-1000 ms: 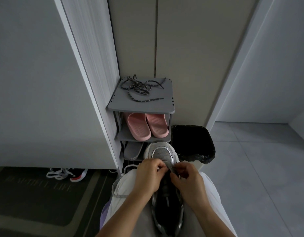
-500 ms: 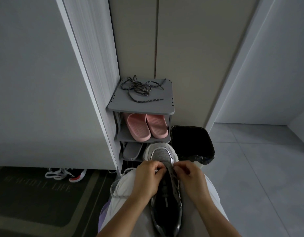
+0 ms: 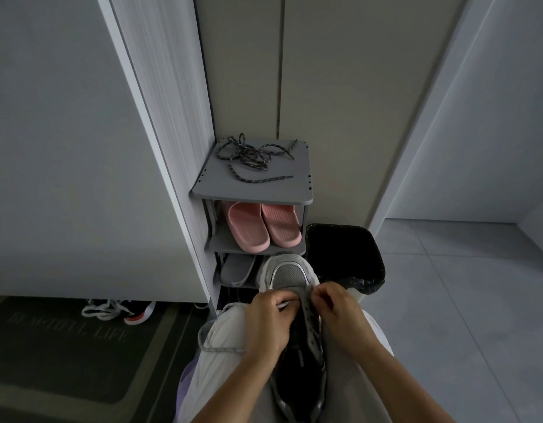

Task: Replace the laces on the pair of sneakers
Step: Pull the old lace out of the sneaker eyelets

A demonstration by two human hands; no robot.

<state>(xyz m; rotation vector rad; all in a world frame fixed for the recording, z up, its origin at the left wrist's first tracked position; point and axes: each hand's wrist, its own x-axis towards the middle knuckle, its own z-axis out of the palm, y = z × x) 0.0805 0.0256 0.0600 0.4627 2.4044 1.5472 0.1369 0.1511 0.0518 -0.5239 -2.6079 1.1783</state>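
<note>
Far left on the floor, a dark flat mat (image 3: 66, 346) with faint lettering; behind it, a shoe (image 3: 140, 312) with loose white laces, tucked under the cabinet. Draped over the pale trouser lap, a limp grey lace (image 3: 218, 349). Further back, a grey plastic shoe rack (image 3: 252, 190): coiled speckled dark laces (image 3: 252, 157) on top, ribbed pink slippers (image 3: 264, 227) beneath, a grey slipper (image 3: 236, 270) lower. On the lap, toe masking the bottom shelf, a grey mesh sneaker (image 3: 290, 276); left hand (image 3: 264, 319) and right hand (image 3: 340, 312) curled, fingers (image 3: 323, 296) pinching its eyelet flaps. Rightmost, a bin (image 3: 346, 254) lined with crinkled black plastic.
</note>
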